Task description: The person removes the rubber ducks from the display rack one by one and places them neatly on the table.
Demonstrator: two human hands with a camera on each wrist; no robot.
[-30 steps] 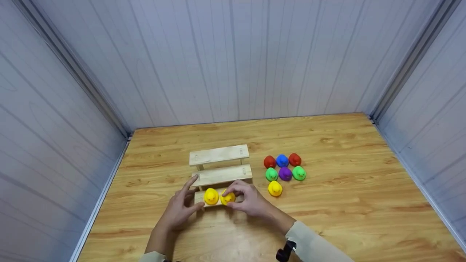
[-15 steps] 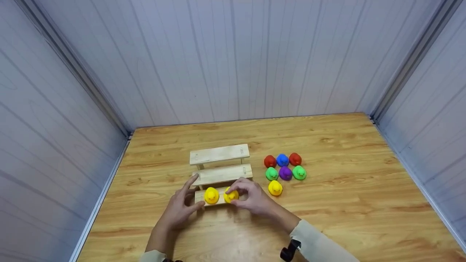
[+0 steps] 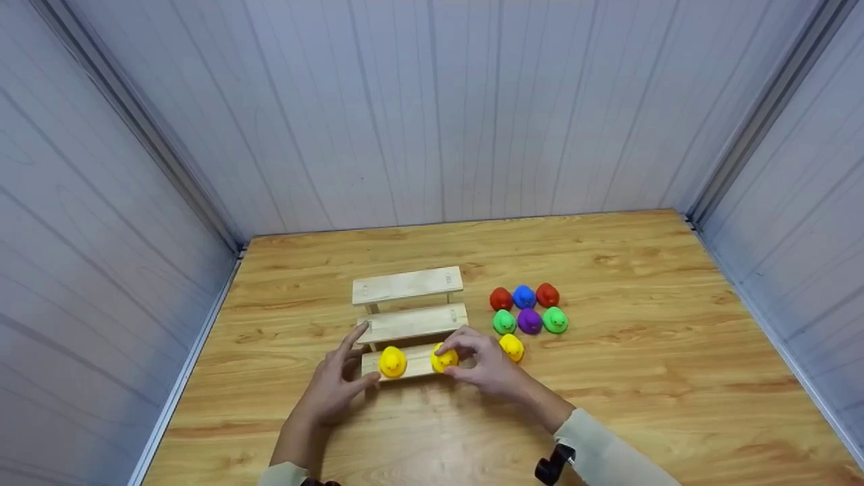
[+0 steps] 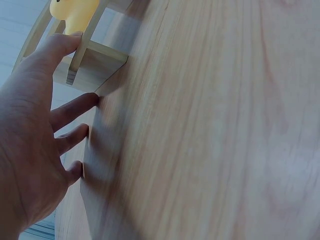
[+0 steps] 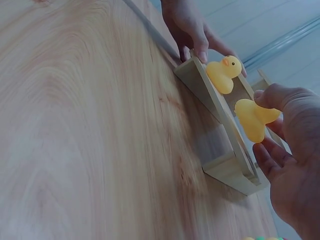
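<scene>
My right hand (image 3: 491, 368) pinches a yellow rubber duck (image 3: 442, 360) between thumb and fingers at the right part of the lowest step of a three-step wooden stand (image 3: 413, 325). In the right wrist view the held duck (image 5: 250, 120) is at the board, tipped compared with its neighbour; contact is unclear. A second yellow duck (image 3: 392, 362) sits upright toward that step's left end. My left hand (image 3: 331, 386) is spread at the stand's left end, index finger by the middle step. In the left wrist view its thumb (image 4: 65, 46) touches the lowest board.
Right of the stand are red ducks (image 3: 547, 295), a blue duck (image 3: 524, 297), green ducks (image 3: 555, 320), a purple duck (image 3: 529, 321) and another yellow duck (image 3: 511, 347), partly behind my right hand. Panel walls (image 3: 432, 115) enclose the wooden tabletop (image 3: 641, 351).
My right hand has slid right along the lowest step with the yellow duck, widening the gap between the two ducks there. The left hand has stayed in place.
</scene>
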